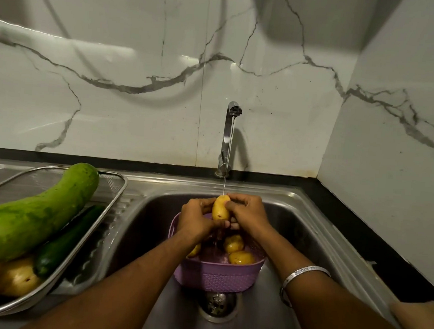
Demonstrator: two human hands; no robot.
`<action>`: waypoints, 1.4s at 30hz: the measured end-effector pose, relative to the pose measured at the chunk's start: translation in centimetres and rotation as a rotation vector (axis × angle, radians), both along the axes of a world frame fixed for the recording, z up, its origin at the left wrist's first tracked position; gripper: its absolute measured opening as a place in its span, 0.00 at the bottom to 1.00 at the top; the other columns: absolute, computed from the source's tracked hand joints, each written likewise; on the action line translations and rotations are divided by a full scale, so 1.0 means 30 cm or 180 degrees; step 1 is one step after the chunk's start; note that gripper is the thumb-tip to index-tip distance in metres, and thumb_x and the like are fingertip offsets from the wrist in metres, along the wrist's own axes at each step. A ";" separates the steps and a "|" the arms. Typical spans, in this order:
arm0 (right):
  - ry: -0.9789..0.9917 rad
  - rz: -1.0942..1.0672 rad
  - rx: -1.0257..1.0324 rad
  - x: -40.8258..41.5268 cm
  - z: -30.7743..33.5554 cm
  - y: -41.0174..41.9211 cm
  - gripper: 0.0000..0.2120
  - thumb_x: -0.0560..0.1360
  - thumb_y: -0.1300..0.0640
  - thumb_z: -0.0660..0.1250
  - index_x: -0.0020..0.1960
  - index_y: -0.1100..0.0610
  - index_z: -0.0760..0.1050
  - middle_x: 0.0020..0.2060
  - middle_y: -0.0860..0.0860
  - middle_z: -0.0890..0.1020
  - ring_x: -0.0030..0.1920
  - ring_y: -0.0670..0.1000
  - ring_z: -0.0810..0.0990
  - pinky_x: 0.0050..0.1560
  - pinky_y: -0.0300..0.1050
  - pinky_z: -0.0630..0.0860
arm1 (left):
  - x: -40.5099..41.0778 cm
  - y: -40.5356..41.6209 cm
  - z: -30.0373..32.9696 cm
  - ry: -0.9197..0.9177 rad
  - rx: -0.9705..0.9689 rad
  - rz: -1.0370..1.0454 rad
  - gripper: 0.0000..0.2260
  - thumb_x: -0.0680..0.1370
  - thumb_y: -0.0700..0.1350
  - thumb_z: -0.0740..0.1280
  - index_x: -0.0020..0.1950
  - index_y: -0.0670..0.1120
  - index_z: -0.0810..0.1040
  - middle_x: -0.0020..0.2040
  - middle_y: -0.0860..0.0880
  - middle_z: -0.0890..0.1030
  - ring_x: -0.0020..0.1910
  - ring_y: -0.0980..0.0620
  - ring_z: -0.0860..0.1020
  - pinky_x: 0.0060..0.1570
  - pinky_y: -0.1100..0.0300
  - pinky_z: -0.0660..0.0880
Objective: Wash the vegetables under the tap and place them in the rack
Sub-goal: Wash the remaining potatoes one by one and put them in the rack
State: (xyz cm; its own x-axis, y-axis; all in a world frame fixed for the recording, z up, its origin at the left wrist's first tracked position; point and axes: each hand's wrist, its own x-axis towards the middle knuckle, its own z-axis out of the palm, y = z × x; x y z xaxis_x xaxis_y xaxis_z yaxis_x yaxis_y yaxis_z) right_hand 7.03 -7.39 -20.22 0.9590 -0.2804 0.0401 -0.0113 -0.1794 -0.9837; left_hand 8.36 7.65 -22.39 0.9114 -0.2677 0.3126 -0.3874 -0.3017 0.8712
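Over the sink, my left hand [197, 219] and my right hand [248, 210] both grip one yellow potato [220, 207] from either side. A thin stream of water from the chrome tap [228, 137] falls onto the potato's top end. Below my hands a purple plastic basket [218, 276] stands in the sink with more wet potatoes [235, 250] inside. On the left drainboard a wire mesh rack [110, 208] holds a large pale green gourd [35, 218], a dark green cucumber [64, 243] and potatoes [10, 275].
The steel sink [296, 221] has its drain [217, 305] just in front of the basket. A black counter edge [360, 225] runs behind and to the right. White marbled wall tiles rise behind the tap. A silver bangle [303, 272] circles my right wrist.
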 end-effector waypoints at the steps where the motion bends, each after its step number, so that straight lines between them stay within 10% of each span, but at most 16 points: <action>1: -0.0115 -0.0171 -0.0073 0.005 -0.006 -0.004 0.12 0.78 0.59 0.72 0.61 0.54 0.83 0.52 0.55 0.86 0.46 0.54 0.86 0.35 0.45 0.84 | -0.006 -0.003 0.005 -0.0012 -0.0031 -0.0023 0.29 0.67 0.41 0.82 0.66 0.50 0.80 0.55 0.54 0.86 0.55 0.59 0.82 0.54 0.66 0.79; 10: -0.0343 -0.0327 -0.0831 0.015 -0.021 0.013 0.12 0.76 0.54 0.74 0.59 0.52 0.83 0.51 0.49 0.86 0.49 0.51 0.85 0.52 0.55 0.84 | -0.012 0.002 0.007 -0.0095 0.0228 -0.0086 0.27 0.67 0.42 0.82 0.65 0.52 0.81 0.53 0.56 0.86 0.50 0.65 0.82 0.47 0.73 0.77; 15: -0.0295 -0.0381 -0.0261 0.007 -0.001 0.007 0.24 0.70 0.57 0.80 0.65 0.52 0.80 0.55 0.52 0.85 0.52 0.52 0.85 0.50 0.49 0.84 | -0.004 -0.013 0.006 -0.0079 0.0176 -0.0207 0.24 0.72 0.45 0.79 0.67 0.52 0.79 0.54 0.56 0.85 0.52 0.62 0.82 0.53 0.66 0.80; 18: -0.0042 -0.0266 0.0266 0.001 0.009 0.001 0.16 0.71 0.54 0.80 0.58 0.53 0.83 0.52 0.52 0.86 0.50 0.53 0.86 0.46 0.50 0.86 | -0.003 -0.023 0.009 -0.0205 0.0060 -0.0066 0.21 0.73 0.43 0.77 0.66 0.52 0.80 0.52 0.58 0.84 0.49 0.64 0.81 0.44 0.76 0.75; 22: 0.0380 -0.0082 0.0684 -0.011 0.016 0.005 0.08 0.77 0.50 0.73 0.55 0.50 0.84 0.52 0.54 0.87 0.53 0.55 0.86 0.51 0.51 0.85 | 0.011 -0.015 -0.004 0.0130 -0.0198 -0.0182 0.20 0.75 0.42 0.76 0.66 0.50 0.80 0.56 0.53 0.85 0.54 0.55 0.82 0.49 0.65 0.81; 27: 0.0734 -0.0126 0.0976 -0.016 0.027 0.013 0.15 0.74 0.44 0.76 0.56 0.52 0.83 0.55 0.56 0.84 0.54 0.56 0.83 0.34 0.44 0.82 | 0.025 -0.007 -0.007 0.0032 -0.0192 -0.0291 0.23 0.74 0.43 0.77 0.69 0.50 0.78 0.60 0.52 0.83 0.58 0.55 0.81 0.57 0.60 0.80; 42: 0.0503 -0.0160 0.0692 -0.035 0.026 0.028 0.08 0.77 0.52 0.74 0.55 0.51 0.84 0.47 0.55 0.85 0.41 0.52 0.83 0.36 0.46 0.84 | 0.019 -0.006 -0.026 0.0266 -0.0115 -0.0366 0.17 0.75 0.43 0.76 0.63 0.49 0.81 0.54 0.53 0.86 0.54 0.56 0.84 0.53 0.62 0.81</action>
State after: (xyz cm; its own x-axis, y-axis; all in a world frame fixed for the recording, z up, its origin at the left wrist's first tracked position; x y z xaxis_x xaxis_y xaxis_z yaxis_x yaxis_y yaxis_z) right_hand 5.99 -6.55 -19.44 0.9332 -0.3136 -0.1753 -0.1713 0.0405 -0.9844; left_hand 8.93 7.46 -23.17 0.8986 -0.3619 0.2482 -0.3432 -0.2272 0.9114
